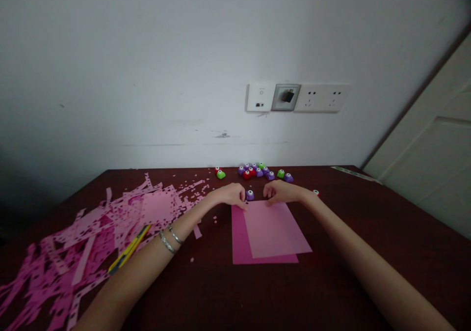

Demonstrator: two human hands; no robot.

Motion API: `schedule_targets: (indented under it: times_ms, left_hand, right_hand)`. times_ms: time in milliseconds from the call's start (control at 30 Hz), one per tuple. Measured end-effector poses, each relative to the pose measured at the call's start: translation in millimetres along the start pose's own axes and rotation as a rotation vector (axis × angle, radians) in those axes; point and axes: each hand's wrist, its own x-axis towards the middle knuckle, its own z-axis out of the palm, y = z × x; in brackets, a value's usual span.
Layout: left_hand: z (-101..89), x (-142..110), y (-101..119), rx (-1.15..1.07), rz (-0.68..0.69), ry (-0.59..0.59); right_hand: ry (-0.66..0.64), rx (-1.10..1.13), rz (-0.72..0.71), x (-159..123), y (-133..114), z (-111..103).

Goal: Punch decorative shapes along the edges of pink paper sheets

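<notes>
Two pink paper sheets lie stacked on the dark table: a lighter sheet on top of a darker one. My left hand rests closed at the far left corner of the sheets, fingers curled against the paper edge. My right hand is closed at the far edge of the lighter sheet, pinching it. A small purple paper punch sits between the two hands at the paper's far edge.
A cluster of small purple, red and green punches lies near the wall. Punched pink paper strips and scraps cover the table's left side, with a yellow utility knife among them. A socket panel is on the wall.
</notes>
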Motion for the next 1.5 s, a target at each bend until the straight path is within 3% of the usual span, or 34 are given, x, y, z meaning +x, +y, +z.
schedule_targets:
  times_ms: [600, 1033, 1500]
  left_hand:
    - [-4.1, 4, -13, -0.184, -0.127, 0.003]
    - [-4.8, 5, -14, -0.154, -0.165, -0.011]
    - [-7.8, 2, -12, -0.164, -0.207, 0.065]
  right_hand:
    - [-0.067, 0.051, -0.012, 0, 0, 1]
    - [-0.074, 0.005, -0.010, 4, 5, 3]
    - [-0.006, -0.033, 0.011, 6, 0, 6]
